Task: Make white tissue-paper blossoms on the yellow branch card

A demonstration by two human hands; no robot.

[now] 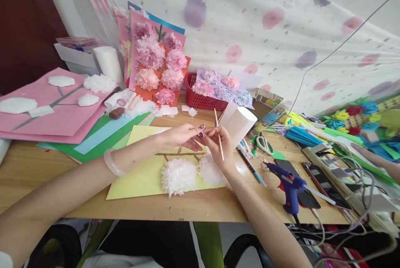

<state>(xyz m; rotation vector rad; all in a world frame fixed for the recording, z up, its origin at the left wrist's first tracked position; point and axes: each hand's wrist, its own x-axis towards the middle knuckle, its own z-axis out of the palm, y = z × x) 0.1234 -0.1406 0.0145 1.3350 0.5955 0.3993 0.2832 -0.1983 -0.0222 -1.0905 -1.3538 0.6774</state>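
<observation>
My right hand (221, 146) is closed round a thin wooden stick (218, 134) that points up and away from me. My left hand (186, 136) reaches across, its fingertips pinched together against the right hand's fingers near the stick. What it pinches is too small to make out. Both hands hover over a yellow sheet of paper (137, 172) on the wooden table (37, 172). Two white tissue-paper flowers (178, 175) lie on the sheet just below the hands, at the ends of brown drawn branches.
A blue glue gun (289, 185) stands right of my right arm, beside two phones (325, 184) and tangled cables. Scissors (265, 144), pens and a white paper roll (240, 124) lie beyond. A red basket (200, 100), pink flower boards and coloured paper fill the back and left.
</observation>
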